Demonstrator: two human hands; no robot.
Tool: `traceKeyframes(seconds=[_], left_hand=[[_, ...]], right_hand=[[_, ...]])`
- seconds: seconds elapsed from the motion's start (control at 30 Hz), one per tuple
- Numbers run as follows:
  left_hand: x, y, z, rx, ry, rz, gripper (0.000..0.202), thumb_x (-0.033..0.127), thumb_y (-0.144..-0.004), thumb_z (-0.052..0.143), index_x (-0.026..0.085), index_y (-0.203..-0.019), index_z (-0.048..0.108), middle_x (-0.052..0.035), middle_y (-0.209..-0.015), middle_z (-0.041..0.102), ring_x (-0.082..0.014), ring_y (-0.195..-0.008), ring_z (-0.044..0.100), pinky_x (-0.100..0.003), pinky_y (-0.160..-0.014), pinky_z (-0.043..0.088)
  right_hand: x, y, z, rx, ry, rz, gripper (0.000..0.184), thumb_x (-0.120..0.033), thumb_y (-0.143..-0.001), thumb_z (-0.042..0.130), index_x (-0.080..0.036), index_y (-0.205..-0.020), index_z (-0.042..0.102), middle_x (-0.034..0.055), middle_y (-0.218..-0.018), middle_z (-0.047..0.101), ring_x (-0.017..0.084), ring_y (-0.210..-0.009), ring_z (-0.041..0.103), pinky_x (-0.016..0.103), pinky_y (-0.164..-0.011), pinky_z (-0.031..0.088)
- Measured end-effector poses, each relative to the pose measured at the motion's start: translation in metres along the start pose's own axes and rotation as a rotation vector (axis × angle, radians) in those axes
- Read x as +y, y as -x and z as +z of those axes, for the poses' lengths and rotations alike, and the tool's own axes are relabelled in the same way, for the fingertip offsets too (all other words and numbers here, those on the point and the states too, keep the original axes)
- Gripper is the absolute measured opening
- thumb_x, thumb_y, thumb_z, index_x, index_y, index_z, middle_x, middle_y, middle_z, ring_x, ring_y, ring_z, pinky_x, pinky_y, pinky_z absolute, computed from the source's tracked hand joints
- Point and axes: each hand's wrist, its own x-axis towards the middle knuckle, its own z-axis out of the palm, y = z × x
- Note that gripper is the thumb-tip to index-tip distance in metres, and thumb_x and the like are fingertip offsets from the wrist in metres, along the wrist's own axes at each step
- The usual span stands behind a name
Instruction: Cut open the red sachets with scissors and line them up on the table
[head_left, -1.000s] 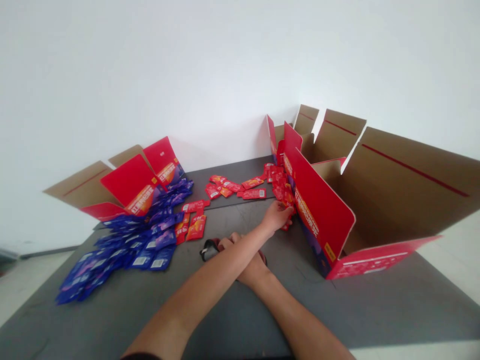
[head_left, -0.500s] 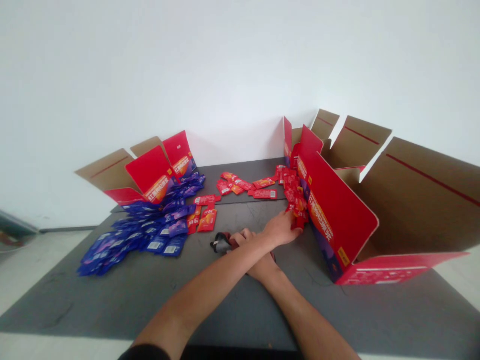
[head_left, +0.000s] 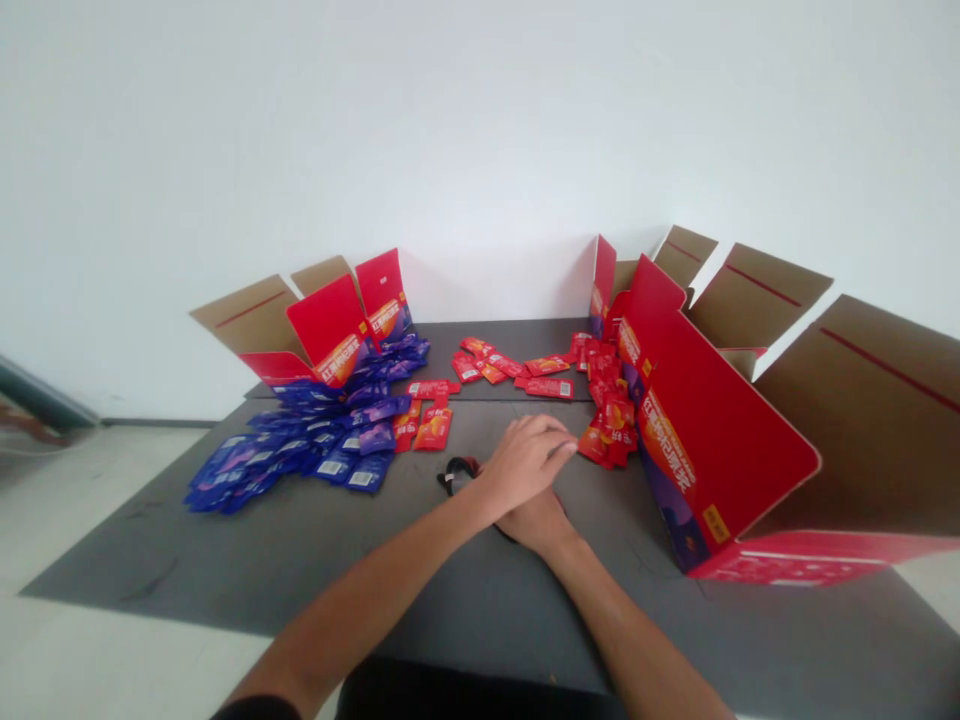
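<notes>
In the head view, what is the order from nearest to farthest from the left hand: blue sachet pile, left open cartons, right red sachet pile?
1. Right red sachet pile, right of the left hand
2. Blue sachet pile, left side
3. Left open cartons, beyond that pile

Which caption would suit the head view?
Left hand above right hand, between blue packets and red packets on a grey table.

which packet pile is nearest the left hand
The red pile along the right boxes: its near end lies closest to the fingertips of the left hand, while the blue pile and the other red packets lie farther off.
</notes>
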Motion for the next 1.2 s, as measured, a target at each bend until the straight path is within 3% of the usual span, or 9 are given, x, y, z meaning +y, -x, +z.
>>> traceKeyframes(seconds=[0.1,0.2,0.3,0.4,0.6,0.7,0.87,1.0,1.2], left_hand=[[-0.05,0.028,-0.038,0.211,-0.144,-0.143,0.029,0.035,-0.111,0.047,0.022,-0.112,0.073,-0.0068,-0.115,0.069,-0.0223,-0.112,0.062,-0.035,-0.101,0.046],[-0.111,0.06,-0.064,0.233,-0.31,-0.331,0.025,0.03,-0.107,0.05,0.016,-0.113,0.07,-0.0119,-0.113,0.068,-0.0261,-0.111,0.061,-0.039,-0.101,0.047],[-0.152,0.084,-0.071,0.192,-0.393,-0.391,0.025,0.027,-0.102,0.057,0.014,-0.121,0.067,-0.0149,-0.119,0.066,-0.0302,-0.114,0.059,-0.045,-0.104,0.045],[-0.164,0.095,-0.062,0.115,-0.429,-0.361,0.022,0.025,-0.101,0.058,0.015,-0.118,0.068,-0.015,-0.122,0.066,-0.0299,-0.116,0.058,-0.045,-0.105,0.045],[-0.143,0.104,-0.041,0.028,-0.421,-0.264,0.024,0.031,-0.103,0.061,0.016,-0.12,0.068,-0.0147,-0.128,0.065,-0.0309,-0.121,0.057,-0.048,-0.108,0.046],[-0.123,0.116,-0.041,-0.009,-0.374,-0.216,0.021,0.023,-0.102,0.061,0.016,-0.12,0.07,-0.0141,-0.126,0.067,-0.0299,-0.12,0.058,-0.045,-0.106,0.049],[-0.077,0.153,-0.048,-0.049,-0.26,-0.151,0.027,0.02,-0.101,0.063,0.021,-0.127,0.069,-0.0092,-0.131,0.067,-0.027,-0.126,0.057,-0.043,-0.112,0.048],[-0.042,0.192,-0.051,-0.056,-0.137,-0.165,0.036,0.026,-0.101,0.068,0.021,-0.136,0.065,-0.0078,-0.137,0.066,-0.027,-0.13,0.054,-0.044,-0.115,0.046],[-0.002,0.233,-0.041,-0.014,-0.102,-0.169,0.032,0.028,-0.101,0.069,0.021,-0.132,0.064,-0.0098,-0.138,0.062,-0.0271,-0.129,0.057,-0.044,-0.11,0.053]], right_hand=[[-0.007,0.001,-0.005,-0.008,-0.068,-0.043,0.033,-0.036,-0.094,0.066,-0.022,-0.124,0.063,0.0098,-0.118,0.064,0.027,-0.109,0.059,0.038,-0.094,0.049],[-0.015,0.0,-0.01,-0.023,-0.112,-0.074,0.028,-0.039,-0.094,0.068,-0.025,-0.118,0.064,0.0068,-0.11,0.061,0.024,-0.104,0.059,0.036,-0.092,0.049],[-0.018,-0.001,-0.01,-0.037,-0.156,-0.076,0.023,-0.036,-0.094,0.068,-0.026,-0.115,0.065,0.0058,-0.11,0.061,0.023,-0.105,0.06,0.035,-0.092,0.049],[-0.017,-0.002,-0.008,-0.024,-0.194,-0.081,0.021,-0.035,-0.094,0.068,-0.027,-0.113,0.066,0.0051,-0.108,0.062,0.023,-0.104,0.06,0.036,-0.092,0.049],[-0.011,-0.002,-0.012,-0.04,-0.238,-0.119,0.022,-0.035,-0.093,0.069,-0.027,-0.114,0.067,0.0046,-0.109,0.064,0.022,-0.102,0.061,0.036,-0.093,0.05],[-0.005,-0.002,-0.022,-0.041,-0.264,-0.152,0.02,-0.035,-0.093,0.068,-0.027,-0.111,0.069,0.0037,-0.103,0.067,0.021,-0.096,0.063,0.035,-0.088,0.05],[0.01,0.001,-0.043,0.01,-0.278,-0.131,0.016,-0.037,-0.093,0.066,-0.026,-0.103,0.071,0.003,-0.094,0.068,0.019,-0.082,0.063,0.033,-0.076,0.049],[0.02,0.004,-0.054,0.097,-0.299,-0.089,0.019,-0.04,-0.095,0.063,-0.025,-0.105,0.071,0.0044,-0.099,0.07,0.021,-0.089,0.066,0.033,-0.08,0.05],[0.021,0.001,-0.041,0.241,-0.272,-0.013,0.03,-0.051,-0.096,0.063,-0.024,-0.109,0.07,0.0054,-0.096,0.069,0.022,-0.084,0.064,0.035,-0.077,0.05]])
